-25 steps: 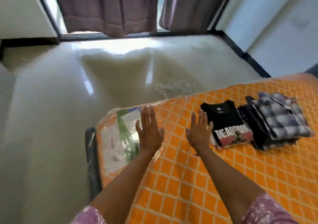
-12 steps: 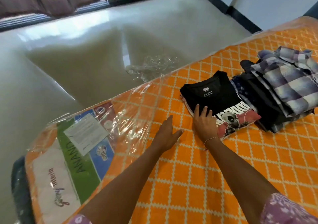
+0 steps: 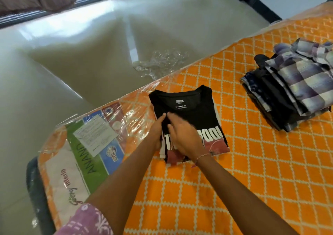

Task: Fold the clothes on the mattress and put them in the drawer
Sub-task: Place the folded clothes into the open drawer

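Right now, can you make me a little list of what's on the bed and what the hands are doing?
place: orange patterned mattress, still partly in its plastic wrap
black T-shirt: folded, near the mattress's edge, printed side up
left hand: at the shirt's left edge, fingers on the cloth
right hand: resting on top of the shirt, fingers straight
pile of clothes: folded, to the right, a checked shirt on top, apart from the black one
drawer: not in view
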